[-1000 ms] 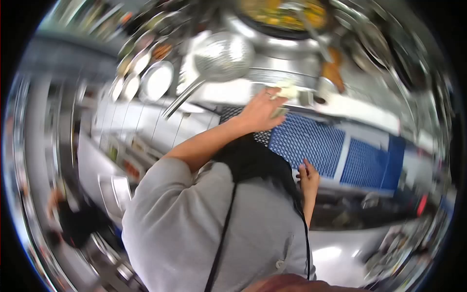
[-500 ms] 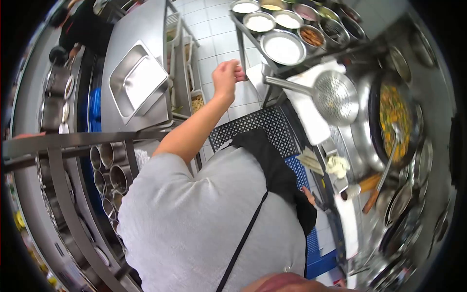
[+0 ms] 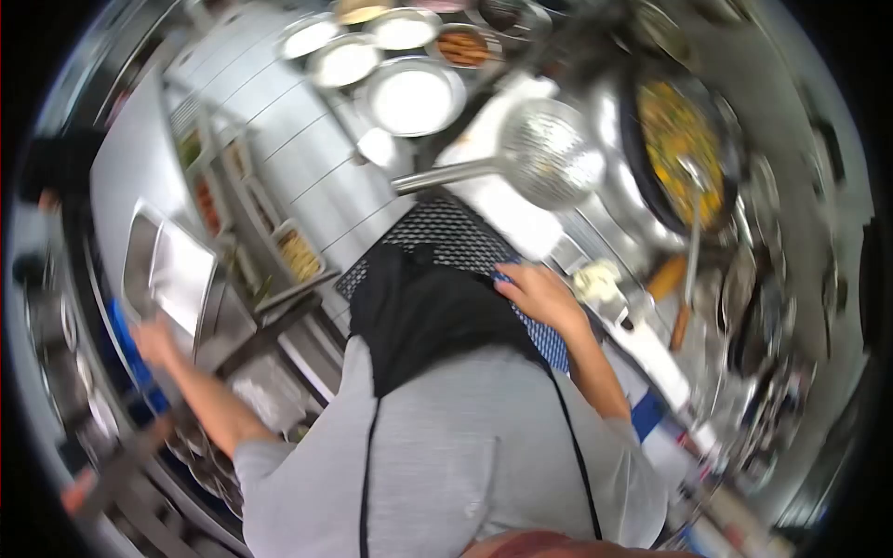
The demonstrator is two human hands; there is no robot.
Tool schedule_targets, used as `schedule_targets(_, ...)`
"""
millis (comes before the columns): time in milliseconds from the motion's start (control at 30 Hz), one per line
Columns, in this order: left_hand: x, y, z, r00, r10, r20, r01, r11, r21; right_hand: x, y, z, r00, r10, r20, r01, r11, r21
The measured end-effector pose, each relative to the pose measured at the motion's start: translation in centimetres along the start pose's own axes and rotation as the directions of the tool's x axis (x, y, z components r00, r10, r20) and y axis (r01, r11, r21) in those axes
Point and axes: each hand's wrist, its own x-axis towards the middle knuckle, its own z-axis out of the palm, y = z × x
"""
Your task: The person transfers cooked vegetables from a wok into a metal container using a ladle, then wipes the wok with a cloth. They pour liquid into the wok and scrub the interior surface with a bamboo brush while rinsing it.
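Note:
At the left, my left hand is stretched out at the near edge of a rectangular steel pan on the metal counter. Its fingers are smeared by motion, so I cannot tell its grip. My right hand hovers in front of my black apron, fingers reaching leftward and nothing in them. Near it on the cooking counter lies a pale, crumpled cloth-like lump. Beyond rests a large perforated strainer, its handle pointing left.
A wok with yellow-green food holds a wooden-handled ladle at the right. Several steel bowls stand at the top. Food bins sit below the left counter. Another person is at the far left.
The view has turned toward the left counter. My left hand has swung from the middle out to the steel pan. My right hand has come forward into fuller view.

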Motion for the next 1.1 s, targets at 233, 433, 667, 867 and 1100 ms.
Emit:
schedule_targets(233, 0.5, -2.1, -1.7, 0.584, -0.162, 0.795, 0.787, 0.353, -0.506, 1.2, -0.9, -2.3, 0.999, -0.023, -0.031, 0.021, 0.998, -0.057)
schedule_targets(433, -3.5, 1.1, -8.0, 0.701, -0.218, 0.679, 0.707, 0.091, -0.701, 0.2, 2.0, -2.2, 0.995, -0.084, -0.045, 0.084, 0.996, -0.013)
schedule_targets(667, -9.2, 9.5, -28.7, 0.949, 0.064, 0.309, 0.311, -0.024, -0.95, -4.3, 6.2, -6.0, 0.983, -0.116, -0.142, 0.127, 0.989, 0.076)
schedule_targets(867, -14.3, 26.2, -38.1, 0.863, 0.444, 0.241, 0.307, -0.082, -0.948, -6.6, 9.1, -5.1, 0.987, -0.126, -0.095, 0.136, 0.985, 0.108)
schedule_targets(1100, -22.6, 44.0, -40.9, 0.7, 0.697, 0.155, 0.369, -0.168, -0.914, -11.5, 10.8, -2.4, 0.97, -0.023, -0.241, 0.068, 0.981, 0.18)
